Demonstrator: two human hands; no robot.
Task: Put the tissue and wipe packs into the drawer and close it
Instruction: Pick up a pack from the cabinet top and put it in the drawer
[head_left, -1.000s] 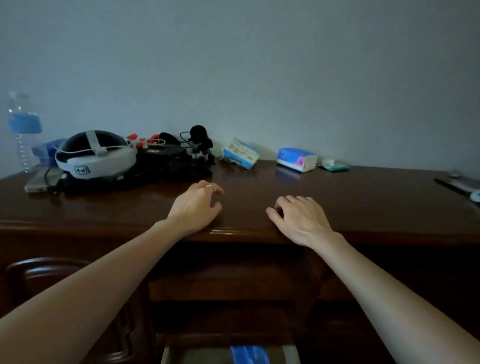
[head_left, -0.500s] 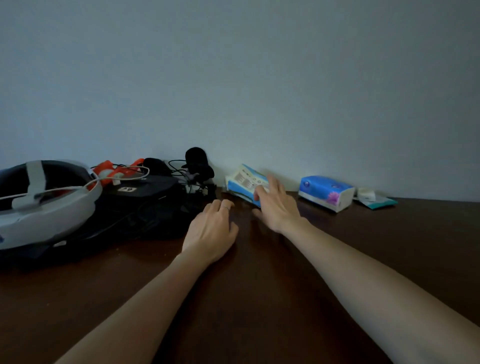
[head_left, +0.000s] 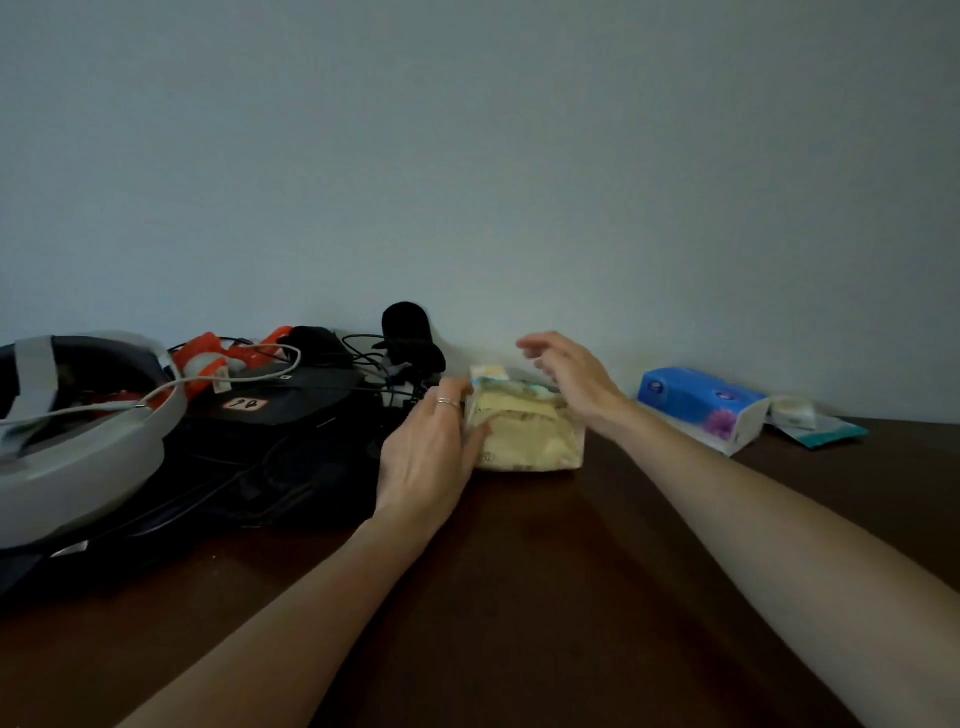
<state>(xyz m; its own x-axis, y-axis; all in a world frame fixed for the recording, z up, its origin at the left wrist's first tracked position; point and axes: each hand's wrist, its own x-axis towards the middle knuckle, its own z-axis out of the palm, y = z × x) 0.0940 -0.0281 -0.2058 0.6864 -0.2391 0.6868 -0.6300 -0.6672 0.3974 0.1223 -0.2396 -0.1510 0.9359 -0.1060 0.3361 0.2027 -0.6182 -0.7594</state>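
Desk (head_left: 571, 597): dark brown wood, fills the lower half of the frame, set against a plain grey-blue wall (head_left: 519, 156).

Yellow pack (head_left: 524, 434): soft pale-yellow pack with a blue-and-white top edge, standing on the desk at centre frame, near the wall. It sits between the two hands.

Left hand (head_left: 431, 452): centre frame, just left of the yellow pack. Fingers are curled against the pack's left side and the thumb lies on its front face, so the hand grips it. A ring shows on one finger.

Right hand (head_left: 566, 376): just right of centre, above and behind the pack's right end. Fingers are spread and loose, blurred, holding nothing; whether they touch the pack cannot be told.

Blue pack (head_left: 701, 405): blue-and-white tissue pack with a purple flower print, lying on the desk at right of centre, apart from the yellow pack.

Teal pack (head_left: 826, 431): flat teal pack at the right of the frame, just beside the blue pack, with a small white item (head_left: 792, 410) on its left end.

Headset (head_left: 78, 436): grey-and-white band, left edge of the frame, resting on a black bag (head_left: 249, 457).

Cables (head_left: 363, 358), orange pieces (head_left: 208, 358) and a black mic (head_left: 408, 325): heaped behind the bag, left of centre, along the wall.
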